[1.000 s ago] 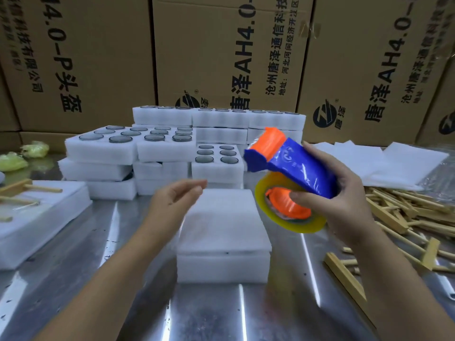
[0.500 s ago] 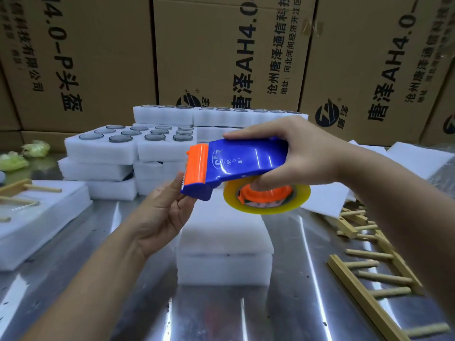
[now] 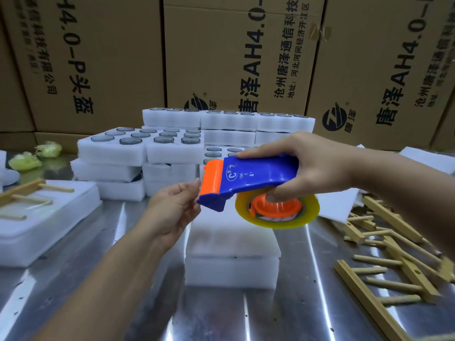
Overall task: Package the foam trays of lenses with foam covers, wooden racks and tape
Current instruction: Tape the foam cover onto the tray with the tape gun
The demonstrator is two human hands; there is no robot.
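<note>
Your shiny sheet-metal worktop (image 3: 295, 316) shows long white light streaks. Along its far edge, tall brown cardboard cartons (image 3: 118, 57) with black printed lettering stand side by side, closing off your view.

Tall brown cardboard boxes (image 3: 103, 57) fill the whole top of the frame, standing side by side like a wall, each printed with big black Chinese characters, "AH4.0" and a round black logo near the bottom edge. Below them a shiny metal table (image 3: 221, 318) runs across the lower half, catching streaks of light. At the far left, close under the boxes, two crumpled yellow-green lumps (image 3: 24, 161) lie on the tabletop, just beside each other.
</note>
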